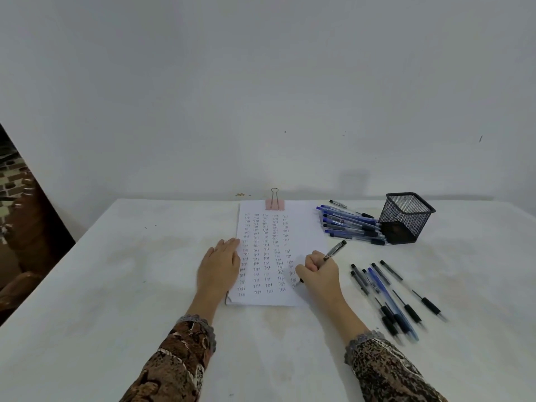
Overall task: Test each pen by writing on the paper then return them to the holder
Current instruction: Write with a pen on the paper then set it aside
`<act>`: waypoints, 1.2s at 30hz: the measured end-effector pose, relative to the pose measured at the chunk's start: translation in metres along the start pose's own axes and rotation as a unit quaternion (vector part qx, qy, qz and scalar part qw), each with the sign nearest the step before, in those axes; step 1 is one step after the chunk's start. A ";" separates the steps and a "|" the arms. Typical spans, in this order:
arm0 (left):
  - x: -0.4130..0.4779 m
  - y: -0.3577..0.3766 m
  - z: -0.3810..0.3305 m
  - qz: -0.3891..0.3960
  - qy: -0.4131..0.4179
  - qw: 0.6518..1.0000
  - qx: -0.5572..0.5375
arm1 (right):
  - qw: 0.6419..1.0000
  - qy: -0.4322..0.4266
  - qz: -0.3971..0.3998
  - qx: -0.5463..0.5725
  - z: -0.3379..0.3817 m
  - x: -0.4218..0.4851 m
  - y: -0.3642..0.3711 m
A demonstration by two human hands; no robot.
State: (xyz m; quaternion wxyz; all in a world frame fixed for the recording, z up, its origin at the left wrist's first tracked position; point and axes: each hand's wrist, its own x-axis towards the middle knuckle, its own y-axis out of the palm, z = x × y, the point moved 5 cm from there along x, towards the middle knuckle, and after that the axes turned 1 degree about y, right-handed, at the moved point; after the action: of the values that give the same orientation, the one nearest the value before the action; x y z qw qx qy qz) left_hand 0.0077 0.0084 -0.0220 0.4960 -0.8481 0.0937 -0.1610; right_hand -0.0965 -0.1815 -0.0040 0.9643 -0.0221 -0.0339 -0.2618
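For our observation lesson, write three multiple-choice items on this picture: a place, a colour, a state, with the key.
1. Where does the mesh holder stand relative to the paper?
A. left of it
B. right of it
C. on it

2. What colour is the binder clip?
A. pink
B. green
C. yellow

3. What is the right hand doing?
A. lying flat, empty
B. reaching into the mesh holder
C. gripping a pen

Key:
1 B: it stands beyond the paper's right edge.
2 A: the binder clip is pink.
3 C: it curls round the pen.
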 end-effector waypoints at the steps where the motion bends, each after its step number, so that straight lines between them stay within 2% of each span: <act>1: 0.000 0.000 0.000 0.000 0.001 1.000 0.001 | 1.000 0.002 0.003 0.000 -0.001 0.000 0.000; 18: -0.003 -0.004 -0.003 -0.004 0.006 1.000 -0.004 | 1.000 -0.016 -0.019 -0.008 -0.007 0.005 -0.004; 22: -0.003 -0.003 -0.003 -0.001 0.009 1.000 -0.002 | 0.989 0.054 -0.043 0.128 -0.014 0.007 -0.013; 25: -0.002 -0.003 -0.003 0.001 0.012 1.000 -0.005 | 0.979 0.071 -0.050 0.183 -0.008 0.002 -0.014; 30: -0.003 -0.006 -0.005 -0.013 0.015 1.000 -0.006 | 0.905 0.165 -0.052 0.389 -0.012 0.006 -0.022; 36: -0.003 -0.005 -0.005 -0.006 0.009 1.000 -0.004 | 0.860 0.163 -0.062 0.480 -0.019 0.015 -0.025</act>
State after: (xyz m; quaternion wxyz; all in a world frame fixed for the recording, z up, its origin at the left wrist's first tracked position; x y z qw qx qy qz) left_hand 0.0030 0.0081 -0.0160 0.4906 -0.8493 0.0933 -0.1710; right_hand -0.0957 -0.2119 -0.0211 0.8290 0.4883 0.0006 -0.2726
